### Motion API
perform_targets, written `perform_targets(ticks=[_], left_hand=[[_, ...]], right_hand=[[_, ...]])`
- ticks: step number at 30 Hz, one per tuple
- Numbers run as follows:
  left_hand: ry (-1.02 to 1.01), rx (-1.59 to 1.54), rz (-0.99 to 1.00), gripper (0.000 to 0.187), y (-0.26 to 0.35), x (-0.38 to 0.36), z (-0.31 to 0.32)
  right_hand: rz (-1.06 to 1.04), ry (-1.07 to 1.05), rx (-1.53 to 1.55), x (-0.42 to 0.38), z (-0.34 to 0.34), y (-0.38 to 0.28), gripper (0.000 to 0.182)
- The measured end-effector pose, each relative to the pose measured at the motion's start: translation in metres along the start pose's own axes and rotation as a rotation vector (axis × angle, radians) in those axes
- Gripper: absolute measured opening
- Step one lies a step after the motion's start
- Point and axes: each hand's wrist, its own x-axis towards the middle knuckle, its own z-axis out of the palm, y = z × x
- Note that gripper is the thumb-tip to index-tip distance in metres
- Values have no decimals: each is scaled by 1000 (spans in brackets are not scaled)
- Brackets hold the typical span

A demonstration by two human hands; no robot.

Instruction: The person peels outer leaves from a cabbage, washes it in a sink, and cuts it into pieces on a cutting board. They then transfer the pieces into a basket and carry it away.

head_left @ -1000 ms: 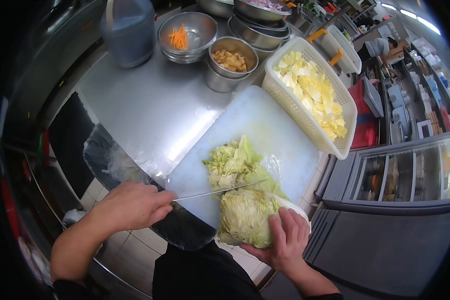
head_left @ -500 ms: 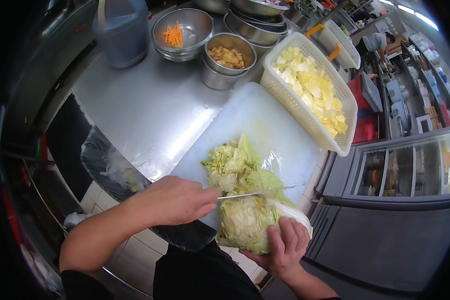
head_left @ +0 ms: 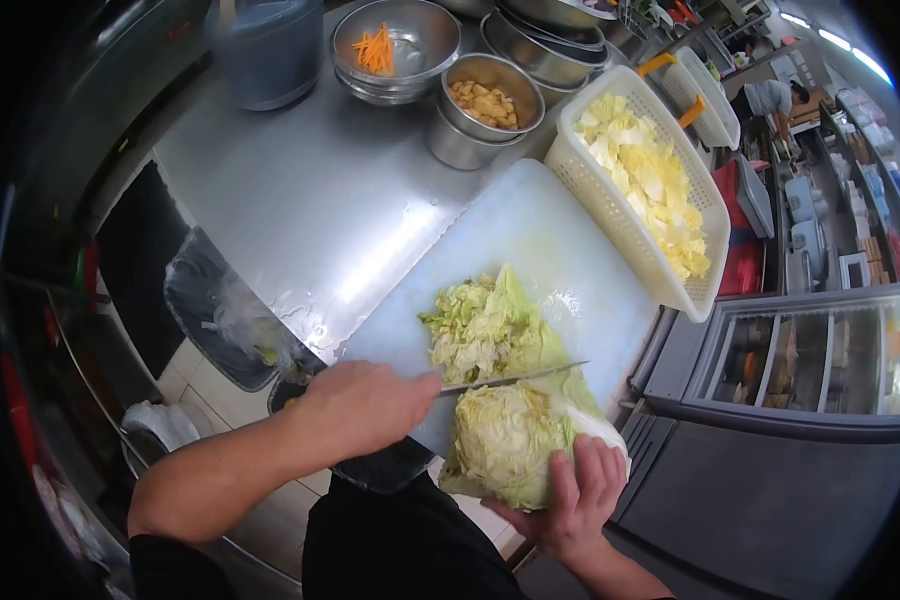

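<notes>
My left hand (head_left: 375,405) is closed around the handle of a knife (head_left: 520,379), whose blade lies across the leafy head near its cut end. Beneath my right hand (head_left: 578,490) is the pale green cabbage head (head_left: 505,445), gripped at its lower right side with the fingers on top and the thumb at the near edge. Chopped leaves (head_left: 480,325) are piled just beyond the blade on the white cutting board (head_left: 540,230). The knife handle is hidden inside my left fist.
A white basket (head_left: 710,290) of cut yellow leaves stands right of the board. Behind are a metal bowl (head_left: 425,40) with orange strips and a pot (head_left: 460,150) with brown chunks. A black bin (head_left: 195,300) is at left. Another person (head_left: 768,98) bends over far right.
The whole view has shifted, so the table items appear further right. The blade has tilted slightly, its tip higher in view. Both hands keep their holds.
</notes>
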Motion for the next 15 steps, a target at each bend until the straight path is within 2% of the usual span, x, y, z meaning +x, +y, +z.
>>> perform_targets(ticks=[2, 3, 6, 10, 13, 15], left_hand=[[15, -9, -10, 21, -3, 0, -2], [26, -10, -14, 22, -4, 0, -2], [176, -17, -74, 22, -9, 8, 0], [269, -15, -55, 24, -7, 5, -7], [370, -17, -54, 24, -8, 0, 0], [466, -46, -79, 24, -9, -8, 8]], right_hand=[[25, -39, -21, 9, 1, 5, 89], [52, -69, -23, 17, -1, 7, 102], [193, -6, -40, 31, 9, 11, 96], [277, -57, -62, 46, 7, 4, 100], [206, -153, 14, 48, -19, 6, 99], [204, -86, 293, 37, -28, 33, 96]])
